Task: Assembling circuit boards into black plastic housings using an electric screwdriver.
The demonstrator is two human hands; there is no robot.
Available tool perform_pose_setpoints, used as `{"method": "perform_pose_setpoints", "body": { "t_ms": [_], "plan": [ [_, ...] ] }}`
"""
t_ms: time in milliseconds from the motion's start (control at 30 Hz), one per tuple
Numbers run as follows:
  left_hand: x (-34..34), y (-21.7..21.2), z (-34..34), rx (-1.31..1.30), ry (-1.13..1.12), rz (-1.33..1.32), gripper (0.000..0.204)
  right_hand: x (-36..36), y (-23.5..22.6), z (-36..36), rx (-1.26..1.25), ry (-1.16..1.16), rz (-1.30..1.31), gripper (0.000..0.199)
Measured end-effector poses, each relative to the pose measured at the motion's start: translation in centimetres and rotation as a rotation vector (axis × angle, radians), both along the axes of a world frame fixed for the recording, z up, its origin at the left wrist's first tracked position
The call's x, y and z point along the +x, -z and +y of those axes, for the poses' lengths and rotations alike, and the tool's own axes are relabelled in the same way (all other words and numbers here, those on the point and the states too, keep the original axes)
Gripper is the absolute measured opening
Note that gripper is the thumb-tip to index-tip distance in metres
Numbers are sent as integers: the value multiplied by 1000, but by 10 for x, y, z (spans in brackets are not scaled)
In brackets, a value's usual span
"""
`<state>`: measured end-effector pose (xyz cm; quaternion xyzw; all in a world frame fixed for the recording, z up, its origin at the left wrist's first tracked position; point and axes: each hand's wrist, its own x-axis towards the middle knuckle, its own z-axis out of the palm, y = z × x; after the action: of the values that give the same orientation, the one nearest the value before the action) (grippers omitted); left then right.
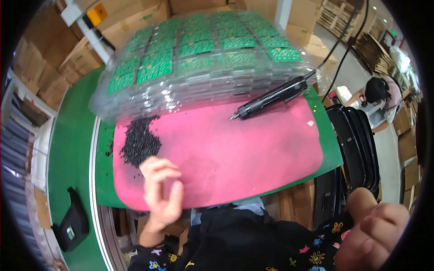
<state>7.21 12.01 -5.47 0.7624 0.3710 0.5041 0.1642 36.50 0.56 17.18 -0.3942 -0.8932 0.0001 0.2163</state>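
A mat lies across the middle of the frame on the surface. A heap of small screws sits on the mat's left part. Just below the heap, the left hand rests on the mat's lower left edge. A stack of trays holding circuit boards fills the upper middle, behind the mat. An electric screwdriver lies at the mat's upper right, its tip touching the mat. The right hand is at the lower right corner, off the surface. A small device sits at the lower left. Boxes stand at the upper left.
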Motion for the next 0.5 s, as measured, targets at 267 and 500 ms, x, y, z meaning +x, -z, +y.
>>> {"method": "perform_pose_setpoints", "body": {
  "t_ms": [267,500],
  "plan": [
    [25,60,1,-24,115,-171,92,147,136,57,666,665,67,15],
    [26,64,-2,54,123,-226,39,368,283,26,-183,1635,-224,52]
  ]
}}
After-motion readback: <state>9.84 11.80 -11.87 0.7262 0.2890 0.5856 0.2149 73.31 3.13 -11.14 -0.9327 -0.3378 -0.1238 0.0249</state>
